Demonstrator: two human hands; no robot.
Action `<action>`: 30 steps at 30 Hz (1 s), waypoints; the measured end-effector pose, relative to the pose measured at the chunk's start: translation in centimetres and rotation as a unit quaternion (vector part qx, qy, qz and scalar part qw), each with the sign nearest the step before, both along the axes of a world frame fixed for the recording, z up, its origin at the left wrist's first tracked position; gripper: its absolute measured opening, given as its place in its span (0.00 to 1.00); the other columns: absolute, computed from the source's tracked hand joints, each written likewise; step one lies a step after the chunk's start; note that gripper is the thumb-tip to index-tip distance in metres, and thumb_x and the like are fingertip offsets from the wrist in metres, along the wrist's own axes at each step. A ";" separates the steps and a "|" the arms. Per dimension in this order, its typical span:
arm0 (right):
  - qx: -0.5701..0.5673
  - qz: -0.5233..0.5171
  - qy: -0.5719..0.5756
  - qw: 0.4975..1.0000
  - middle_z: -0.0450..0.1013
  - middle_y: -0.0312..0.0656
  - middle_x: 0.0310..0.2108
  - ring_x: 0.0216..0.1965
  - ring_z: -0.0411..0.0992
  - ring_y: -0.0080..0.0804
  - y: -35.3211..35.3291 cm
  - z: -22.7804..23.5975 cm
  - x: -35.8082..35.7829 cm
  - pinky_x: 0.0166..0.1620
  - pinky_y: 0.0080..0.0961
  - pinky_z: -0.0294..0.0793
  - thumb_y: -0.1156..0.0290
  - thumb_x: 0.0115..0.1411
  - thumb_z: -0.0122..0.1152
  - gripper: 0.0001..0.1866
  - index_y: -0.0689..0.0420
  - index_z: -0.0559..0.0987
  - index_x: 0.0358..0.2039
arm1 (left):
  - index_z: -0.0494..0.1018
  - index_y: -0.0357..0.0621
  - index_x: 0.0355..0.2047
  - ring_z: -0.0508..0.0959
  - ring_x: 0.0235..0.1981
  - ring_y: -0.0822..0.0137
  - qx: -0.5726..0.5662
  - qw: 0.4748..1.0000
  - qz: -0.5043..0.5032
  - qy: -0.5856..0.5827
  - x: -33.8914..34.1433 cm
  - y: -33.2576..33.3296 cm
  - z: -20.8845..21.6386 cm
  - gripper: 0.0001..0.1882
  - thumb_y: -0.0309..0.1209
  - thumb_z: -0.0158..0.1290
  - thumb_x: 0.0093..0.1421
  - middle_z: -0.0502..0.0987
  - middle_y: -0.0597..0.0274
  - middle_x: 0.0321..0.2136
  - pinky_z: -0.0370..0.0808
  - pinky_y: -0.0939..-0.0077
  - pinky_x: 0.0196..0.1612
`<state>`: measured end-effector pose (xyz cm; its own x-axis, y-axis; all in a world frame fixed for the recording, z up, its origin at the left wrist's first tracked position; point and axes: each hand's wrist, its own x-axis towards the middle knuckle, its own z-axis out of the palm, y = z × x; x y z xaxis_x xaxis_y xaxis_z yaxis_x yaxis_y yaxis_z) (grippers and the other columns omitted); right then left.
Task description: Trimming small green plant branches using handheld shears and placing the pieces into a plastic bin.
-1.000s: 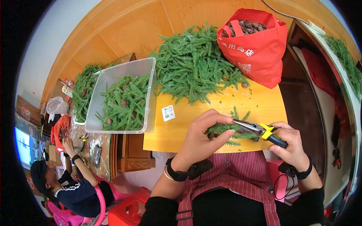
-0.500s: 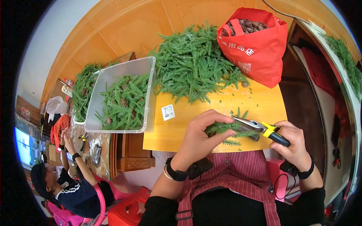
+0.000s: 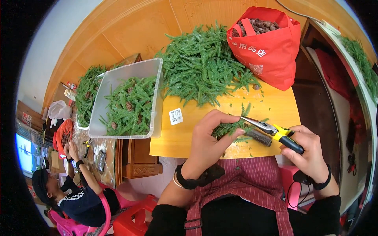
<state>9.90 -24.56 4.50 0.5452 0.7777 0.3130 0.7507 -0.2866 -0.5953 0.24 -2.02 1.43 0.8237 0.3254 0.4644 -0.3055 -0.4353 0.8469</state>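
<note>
Jutting from right grip (image 3: 306,148): pliers (image 3: 282,135)

Yellow-and-black steel-nosed pliers (image 3: 278,133), aslant, tip up and leftward, just beside a feathery green needled sprig (image 3: 227,129)

From my end, the worktop (image 3: 177,143) looks like smooth, faintly glossy yellow wood. Toward its near edge, the pliers (image 3: 282,135) show me shiny metal jaws and smooth plastic handles. By its far right corner I see a matt red cloth bag (image 3: 264,59) around rough, woody pinecones (image 3: 262,26); at its left edge, a translucent plastic bin (image 3: 158,92)
</note>
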 end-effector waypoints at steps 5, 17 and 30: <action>-0.007 0.006 0.036 0.999 0.70 0.40 0.18 0.31 0.70 0.39 -0.3 -0.5 0.3 0.35 0.29 0.68 0.61 0.43 0.61 0.13 0.59 0.76 0.19 | 0.72 0.38 0.30 0.71 0.30 0.71 -0.039 0.999 -0.025 0.013 -0.2 0.1 -0.3 0.12 0.20 0.60 0.42 0.71 0.62 0.26 0.67 0.81 0.35; 0.041 0.055 0.024 0.997 0.67 0.37 0.14 0.23 0.69 0.37 -0.4 -1.4 1.2 0.38 0.30 0.68 0.58 0.46 0.61 0.16 0.58 0.74 0.17 | 0.71 0.38 0.27 0.70 0.31 0.71 -0.113 0.987 -0.112 0.025 -0.3 0.7 -0.5 0.10 0.18 0.58 0.42 0.70 0.62 0.27 0.65 0.81 0.35; 0.044 0.102 0.034 0.993 0.63 0.40 0.13 0.21 0.67 0.41 -0.5 -0.9 1.9 0.39 0.33 0.69 0.58 0.41 0.65 0.18 0.61 0.72 0.17 | 0.72 0.40 0.28 0.72 0.29 0.70 -0.064 0.988 -0.139 -0.007 0.2 1.4 -0.8 0.11 0.18 0.58 0.43 0.71 0.63 0.25 0.67 0.80 0.33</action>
<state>11.80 -25.08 3.56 0.4007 0.8457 0.3525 0.7448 -0.0766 -0.6629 0.42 -0.63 0.66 0.8837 0.1438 0.4453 -0.4098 -0.2218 0.8848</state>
